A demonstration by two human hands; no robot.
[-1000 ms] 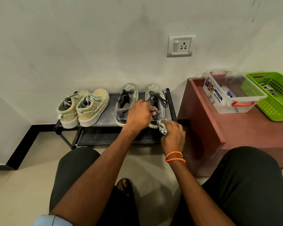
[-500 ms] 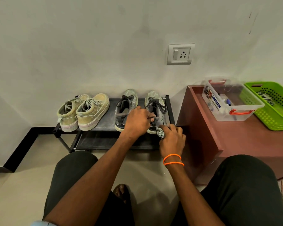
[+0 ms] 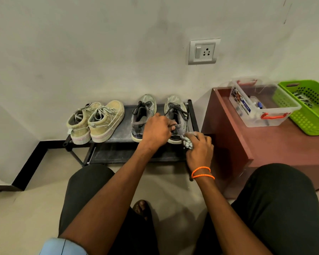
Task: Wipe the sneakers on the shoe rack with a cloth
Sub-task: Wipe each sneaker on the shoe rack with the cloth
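A low black shoe rack (image 3: 122,133) stands against the wall with two pairs on its top shelf. The beige pair (image 3: 97,122) sits at the left, the grey pair at the right. My left hand (image 3: 157,129) grips the heel opening of the right grey sneaker (image 3: 177,112), fingers curled inside its collar. My right hand (image 3: 199,148) holds a bunched grey-white cloth (image 3: 187,142) pressed against that sneaker's heel and outer side. The left grey sneaker (image 3: 142,115) stands beside it, partly hidden by my left hand.
A reddish-brown cabinet (image 3: 238,144) stands right of the rack, close to my right hand. On it sit a clear plastic box (image 3: 261,105) with red handles and a green basket (image 3: 309,107). A wall socket (image 3: 203,51) is above. My knees frame the floor below.
The view has tilted up a little, so everything sits lower in frame. My right hand with the cloth has shifted slightly along the sneaker's heel; my left hand keeps its grip.
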